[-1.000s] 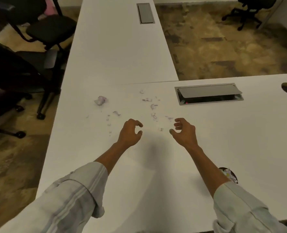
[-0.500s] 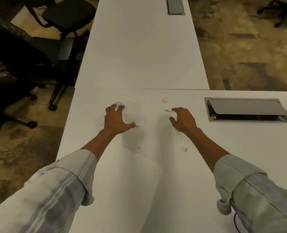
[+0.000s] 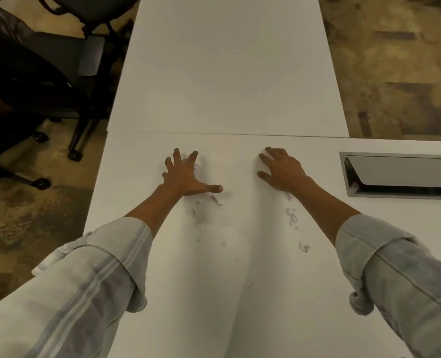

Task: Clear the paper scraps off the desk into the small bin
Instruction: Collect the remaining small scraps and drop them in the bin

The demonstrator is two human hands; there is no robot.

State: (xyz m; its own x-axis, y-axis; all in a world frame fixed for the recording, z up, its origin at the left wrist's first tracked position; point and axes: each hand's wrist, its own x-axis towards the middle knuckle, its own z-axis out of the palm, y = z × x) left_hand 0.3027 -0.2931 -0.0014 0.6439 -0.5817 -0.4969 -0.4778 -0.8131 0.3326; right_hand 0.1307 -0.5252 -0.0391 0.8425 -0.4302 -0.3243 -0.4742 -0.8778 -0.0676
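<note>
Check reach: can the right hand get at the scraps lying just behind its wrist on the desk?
Probably yes. The right hand lies flat on the desk, past the scraps, which lie loose beside its forearm with nothing on them. Drawing the hand back should sweep them.

Black office chairs (image 3: 59, 81) on castors at far left, standing on mottled brown carpet (image 3: 400, 73). Grey cable hatch (image 3: 405, 174) at right, lid tilted open. Second white tabletop (image 3: 227, 68) butted ahead.
</note>
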